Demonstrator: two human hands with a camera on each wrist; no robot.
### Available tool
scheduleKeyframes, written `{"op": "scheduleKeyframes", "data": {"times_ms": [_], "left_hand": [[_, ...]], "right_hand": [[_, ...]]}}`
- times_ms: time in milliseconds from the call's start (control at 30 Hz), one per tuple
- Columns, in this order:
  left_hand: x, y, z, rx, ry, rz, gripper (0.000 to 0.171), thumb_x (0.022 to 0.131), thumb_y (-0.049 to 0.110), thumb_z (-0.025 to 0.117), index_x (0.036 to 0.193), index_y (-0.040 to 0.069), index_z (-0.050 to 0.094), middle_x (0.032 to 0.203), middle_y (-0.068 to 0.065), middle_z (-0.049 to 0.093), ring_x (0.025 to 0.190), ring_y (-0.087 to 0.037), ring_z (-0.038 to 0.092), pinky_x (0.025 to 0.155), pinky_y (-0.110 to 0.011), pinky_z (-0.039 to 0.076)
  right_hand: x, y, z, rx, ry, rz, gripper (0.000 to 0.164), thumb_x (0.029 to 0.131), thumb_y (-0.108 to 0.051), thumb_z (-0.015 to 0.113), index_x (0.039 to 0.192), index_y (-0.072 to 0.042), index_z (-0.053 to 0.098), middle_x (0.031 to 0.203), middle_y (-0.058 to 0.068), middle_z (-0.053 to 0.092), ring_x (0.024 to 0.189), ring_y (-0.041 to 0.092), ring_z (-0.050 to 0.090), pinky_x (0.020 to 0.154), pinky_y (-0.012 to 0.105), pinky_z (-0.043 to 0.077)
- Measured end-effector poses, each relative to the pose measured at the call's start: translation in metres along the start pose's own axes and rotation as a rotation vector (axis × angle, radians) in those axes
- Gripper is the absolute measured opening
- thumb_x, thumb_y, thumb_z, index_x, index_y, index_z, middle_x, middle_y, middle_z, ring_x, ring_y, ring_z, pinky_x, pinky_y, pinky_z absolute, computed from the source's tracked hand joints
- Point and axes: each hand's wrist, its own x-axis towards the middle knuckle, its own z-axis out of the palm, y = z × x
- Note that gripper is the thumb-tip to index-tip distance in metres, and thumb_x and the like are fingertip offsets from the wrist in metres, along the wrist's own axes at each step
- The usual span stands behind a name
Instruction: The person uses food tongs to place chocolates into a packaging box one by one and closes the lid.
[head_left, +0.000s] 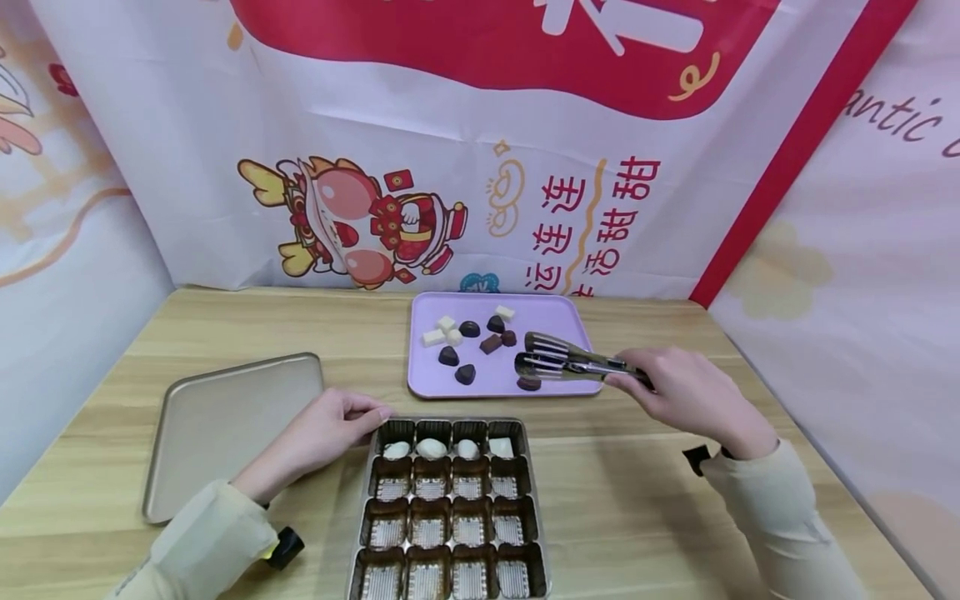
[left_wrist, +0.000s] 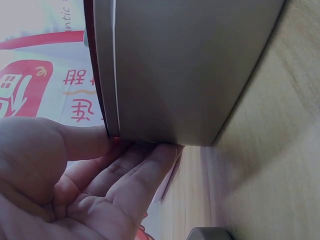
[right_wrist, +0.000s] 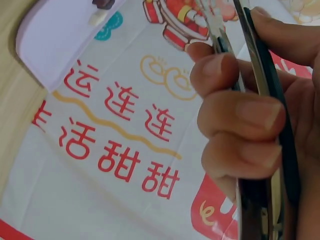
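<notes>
My left hand (head_left: pixel 330 433) pinches the far left corner of a compartmented box (head_left: pixel 429 531), thumb at the rim and fingers behind it. In the left wrist view the box's side wall (left_wrist: pixel 170 70) rises above the fingers. White chocolates (head_left: pixel 431 449) sit in the far row of the box; the nearer rows are bare. My right hand (head_left: pixel 686 396) grips metal tongs (head_left: pixel 592 365), their slotted ends over the right part of a purple tray (head_left: pixel 551 321). Dark chocolates (head_left: pixel 465 374) and more white pieces (head_left: pixel 433 337) lie on that tray. In the right wrist view, fingers (right_wrist: pixel 240 120) wrap the tong handles.
A shallow metal tray (head_left: pixel 232 425) lies to the left on the wooden table (head_left: pixel 615 517). Printed cloth (head_left: pixel 450 125) hangs behind the table, and further cloth (head_left: pixel 847 333) stands along the right side.
</notes>
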Motion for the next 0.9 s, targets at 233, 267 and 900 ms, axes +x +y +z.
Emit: {"op": "scheduleKeyframes", "data": {"times_ms": [233,267,900], "left_hand": [[-0.002,0.000,-0.001,0.005,0.013,0.001,0.020,0.095,0.029,0.059,0.103,0.016,0.072,0.108,0.000,0.066,0.102,-0.019,0.058,0.093,-0.045,0.039],[-0.002,0.000,0.000,0.006,0.013,-0.001,0.021,0.095,0.030,0.059,0.103,0.016,0.072,0.108,0.000,0.066,0.101,-0.018,0.058,0.092,-0.045,0.040],[0.000,0.000,0.001,0.025,0.019,0.007,0.023,0.095,0.032,0.058,0.105,0.016,0.071,0.109,-0.001,0.066,0.100,-0.019,0.059,0.093,-0.046,0.040]], "right_hand": [[0.021,-0.001,0.008,-0.103,-0.097,0.115,0.041,0.090,-0.059,0.052,0.074,-0.021,0.050,0.059,-0.009,0.042,0.054,0.011,0.043,0.047,0.032,0.034],[0.023,-0.001,0.011,-0.113,-0.112,0.118,0.043,0.089,-0.061,0.052,0.073,-0.021,0.050,0.059,-0.008,0.042,0.054,0.012,0.043,0.047,0.032,0.034],[0.033,0.017,0.040,-0.143,-0.169,0.043,0.038,0.084,-0.042,0.069,0.063,-0.021,0.046,0.055,-0.008,0.040,0.050,0.013,0.039,0.045,0.032,0.033]]}}
